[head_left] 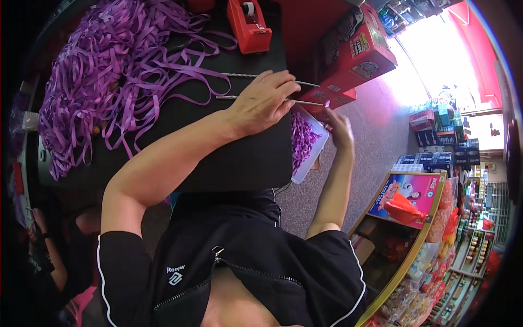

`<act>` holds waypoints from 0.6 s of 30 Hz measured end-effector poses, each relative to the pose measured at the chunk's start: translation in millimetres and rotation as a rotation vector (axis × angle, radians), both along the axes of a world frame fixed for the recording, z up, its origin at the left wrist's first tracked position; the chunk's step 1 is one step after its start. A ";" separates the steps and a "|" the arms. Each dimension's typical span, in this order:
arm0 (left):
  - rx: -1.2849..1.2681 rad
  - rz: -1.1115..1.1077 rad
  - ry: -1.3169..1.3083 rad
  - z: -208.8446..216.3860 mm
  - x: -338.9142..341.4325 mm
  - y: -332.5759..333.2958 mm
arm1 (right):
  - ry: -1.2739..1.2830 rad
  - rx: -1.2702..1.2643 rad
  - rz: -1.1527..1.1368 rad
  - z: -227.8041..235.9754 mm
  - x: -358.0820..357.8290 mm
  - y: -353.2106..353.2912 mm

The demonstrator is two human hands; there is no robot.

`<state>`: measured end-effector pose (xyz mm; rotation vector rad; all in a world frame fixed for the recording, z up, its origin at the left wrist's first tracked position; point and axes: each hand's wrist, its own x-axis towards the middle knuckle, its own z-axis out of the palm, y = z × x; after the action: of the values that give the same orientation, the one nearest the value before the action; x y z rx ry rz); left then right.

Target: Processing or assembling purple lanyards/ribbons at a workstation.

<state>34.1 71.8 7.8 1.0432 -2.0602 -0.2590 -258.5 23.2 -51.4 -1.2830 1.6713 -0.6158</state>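
My left hand (262, 103) lies over two thin metal rods near the right edge of the black table, its fingers bent around them. The far rod (233, 75) looks twisted; the near rod (305, 102) is smooth, and both stick out past the edge. Close to the near rod's tip, my right hand (340, 129) has its fingers pinched, slightly blurred, with a small purple bit (327, 104) at the fingertips. Below the hands, a clear plastic bin (316, 155) holds many short purple ribbon pieces (303, 140). A large heap of purple ribbon (109, 71) covers the table's left, loose strands reaching toward my left hand.
A red tape dispenser (249, 27) stands at the table's far edge. Red printed cartons (354, 52) are stacked beyond the bin. To the right are a wooden-edged display case (403, 218) and shelves of goods. Another person's arm (52, 250) shows at lower left.
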 end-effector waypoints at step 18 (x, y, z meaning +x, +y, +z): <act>-0.568 -1.035 -0.714 9.8 -73.5 133.8 | -0.128 -0.700 1.119 158.2 199.4 94.1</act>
<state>-39.4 205.6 17.6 -0.4181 -2.9063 0.2362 -59.1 117.3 106.8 -2.3077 0.4018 -0.5440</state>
